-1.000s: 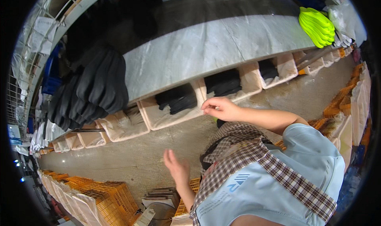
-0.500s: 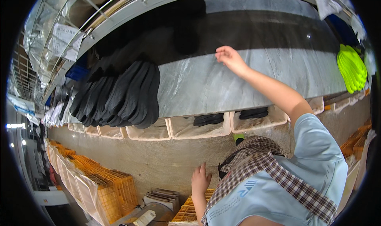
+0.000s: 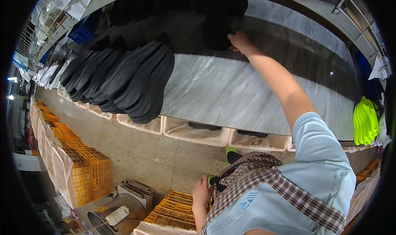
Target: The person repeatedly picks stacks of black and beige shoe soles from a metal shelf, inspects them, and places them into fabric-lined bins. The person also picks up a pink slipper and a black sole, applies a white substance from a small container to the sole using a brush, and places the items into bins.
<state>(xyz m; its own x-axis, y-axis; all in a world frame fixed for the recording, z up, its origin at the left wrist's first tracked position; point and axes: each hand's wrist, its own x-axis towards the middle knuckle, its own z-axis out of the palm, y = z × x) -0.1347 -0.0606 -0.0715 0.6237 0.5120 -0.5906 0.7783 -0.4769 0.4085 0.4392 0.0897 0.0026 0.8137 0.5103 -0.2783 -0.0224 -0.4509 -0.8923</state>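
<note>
My right hand (image 3: 240, 42) is stretched far across the grey marble table (image 3: 231, 95). Its fingers curl on the edge of a black sock (image 3: 219, 29) in a dark stack at the table's far side. A long fanned row of black socks (image 3: 128, 82) lies on the left part of the table. My left hand (image 3: 202, 191) hangs low by my side against the plaid apron (image 3: 255, 181), fingers loose and holding nothing.
Cloth-lined bins (image 3: 194, 132) with a few black pieces run under the table's near edge. Neon yellow socks (image 3: 365, 121) hang at the right. Orange plastic crates (image 3: 88, 173) stand on the concrete floor at the left, another crate (image 3: 175, 210) by my feet.
My right hand has risen from the bins at the table's edge and reached across to the black stack at the far side. My left hand stayed low by my side.
</note>
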